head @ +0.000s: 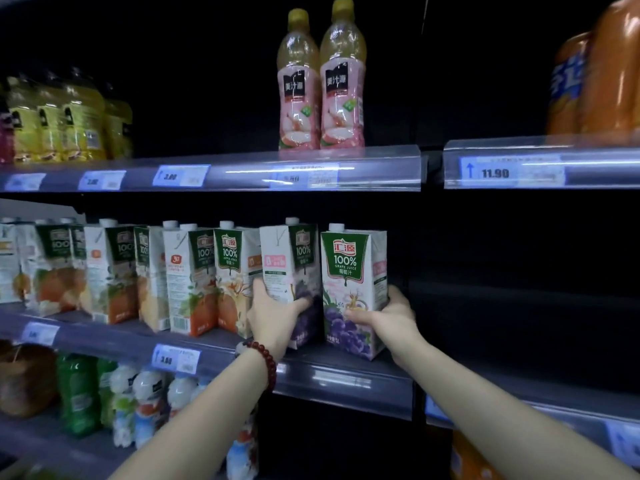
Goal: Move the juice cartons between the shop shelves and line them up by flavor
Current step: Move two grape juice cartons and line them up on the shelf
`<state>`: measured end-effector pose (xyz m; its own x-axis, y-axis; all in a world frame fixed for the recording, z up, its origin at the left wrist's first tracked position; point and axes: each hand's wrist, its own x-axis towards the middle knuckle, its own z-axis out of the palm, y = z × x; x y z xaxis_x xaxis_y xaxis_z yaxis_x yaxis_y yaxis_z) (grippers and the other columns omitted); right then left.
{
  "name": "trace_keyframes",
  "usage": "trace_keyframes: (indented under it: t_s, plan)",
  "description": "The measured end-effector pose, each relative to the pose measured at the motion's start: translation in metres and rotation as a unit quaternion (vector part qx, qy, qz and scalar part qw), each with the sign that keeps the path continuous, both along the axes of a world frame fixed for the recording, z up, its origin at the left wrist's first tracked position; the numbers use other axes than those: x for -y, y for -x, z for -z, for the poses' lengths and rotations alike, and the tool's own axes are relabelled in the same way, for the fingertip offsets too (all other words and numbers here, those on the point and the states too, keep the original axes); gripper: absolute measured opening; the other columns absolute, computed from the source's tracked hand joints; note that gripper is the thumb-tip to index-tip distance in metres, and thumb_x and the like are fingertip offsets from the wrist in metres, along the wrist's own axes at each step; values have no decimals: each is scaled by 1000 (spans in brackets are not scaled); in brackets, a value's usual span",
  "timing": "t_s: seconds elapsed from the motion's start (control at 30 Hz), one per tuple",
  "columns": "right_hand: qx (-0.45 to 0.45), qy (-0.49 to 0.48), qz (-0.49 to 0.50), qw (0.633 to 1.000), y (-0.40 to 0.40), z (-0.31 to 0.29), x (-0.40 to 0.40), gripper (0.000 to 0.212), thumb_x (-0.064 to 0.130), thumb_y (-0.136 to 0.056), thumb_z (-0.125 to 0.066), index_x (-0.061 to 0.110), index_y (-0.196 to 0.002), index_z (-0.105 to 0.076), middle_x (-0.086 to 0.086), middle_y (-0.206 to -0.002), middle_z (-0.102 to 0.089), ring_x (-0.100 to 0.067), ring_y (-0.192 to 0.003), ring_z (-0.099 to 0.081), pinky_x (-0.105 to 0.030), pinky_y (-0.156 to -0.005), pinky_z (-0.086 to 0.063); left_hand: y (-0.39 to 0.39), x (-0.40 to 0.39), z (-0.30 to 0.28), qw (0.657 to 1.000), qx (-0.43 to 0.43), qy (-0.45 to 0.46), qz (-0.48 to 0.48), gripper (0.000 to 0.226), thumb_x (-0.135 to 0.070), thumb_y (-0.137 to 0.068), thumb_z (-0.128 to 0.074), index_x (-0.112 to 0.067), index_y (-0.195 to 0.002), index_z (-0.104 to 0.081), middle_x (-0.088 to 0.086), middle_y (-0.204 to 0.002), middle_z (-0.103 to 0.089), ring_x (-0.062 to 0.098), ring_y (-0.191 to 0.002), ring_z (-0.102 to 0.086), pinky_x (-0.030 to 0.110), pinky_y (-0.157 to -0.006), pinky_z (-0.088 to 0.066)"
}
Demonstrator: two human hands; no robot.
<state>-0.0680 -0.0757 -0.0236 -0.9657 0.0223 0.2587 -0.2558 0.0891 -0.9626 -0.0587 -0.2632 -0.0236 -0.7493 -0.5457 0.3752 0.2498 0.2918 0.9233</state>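
Note:
Two grape juice cartons stand at the right end of the middle shelf (346, 379). My left hand (273, 318), with a red bead bracelet on the wrist, grips the left grape carton (289, 268) low down, which is turned side-on. My right hand (388, 317) holds the right grape carton (349, 271) at its lower half, front label facing me. Left of them stands an apple juice carton (230, 268), then several orange and other flavor cartons (114, 268) in a row, some turned at angles.
Two pink peach drink bottles (320, 84) stand on the upper shelf above the cartons, yellow bottles (69, 116) at the far left, big orange bottles (602, 74) at the upper right. Green and white bottles (114, 393) fill the lower shelf. The shelf right of the cartons is dark.

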Motion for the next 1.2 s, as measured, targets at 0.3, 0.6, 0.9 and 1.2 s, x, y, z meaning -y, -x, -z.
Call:
trace_keyframes:
  t_s: [0.3, 0.6, 0.9, 1.2]
  plan:
    - [-52, 61, 88, 993, -22, -22, -36, 50, 6, -59, -88, 21, -96, -58, -5, -95, -73, -21, -79, -74, -30, -61, -59, -13, -9, -20, 977, -32, -87, 193, 63, -19, -54, -91, -25, -105, -53, 1, -103, -69, 24, -95, -69, 50, -86, -55]
    - [-44, 76, 167, 982, -69, -23, -88, 45, 12, -61, -88, 22, -95, -60, -5, -91, -75, -18, -72, -75, -34, -63, -60, -29, -60, -17, 931, -9, -108, 348, 68, -30, -38, -91, -31, -97, -57, 0, -98, -73, 22, -86, -73, 48, -78, -59]
    - [-43, 87, 285, 953, -133, -14, -171, 40, 13, -61, -87, 21, -92, -63, -4, -91, -75, -24, -78, -74, -44, -73, -61, -52, -161, -15, 887, 17, -109, 448, 61, -18, -49, -91, -31, -100, -59, 0, -97, -74, 22, -85, -73, 44, -75, -60]
    - [-41, 105, 342, 933, -211, -17, -315, 42, 5, -62, -85, 14, -95, -62, -8, -90, -75, -28, -76, -74, -47, -74, -60, -94, -316, -16, 830, 43, -109, 546, 54, -13, -56, -90, -34, -95, -59, 0, -91, -75, 20, -76, -75, 39, -65, -60]
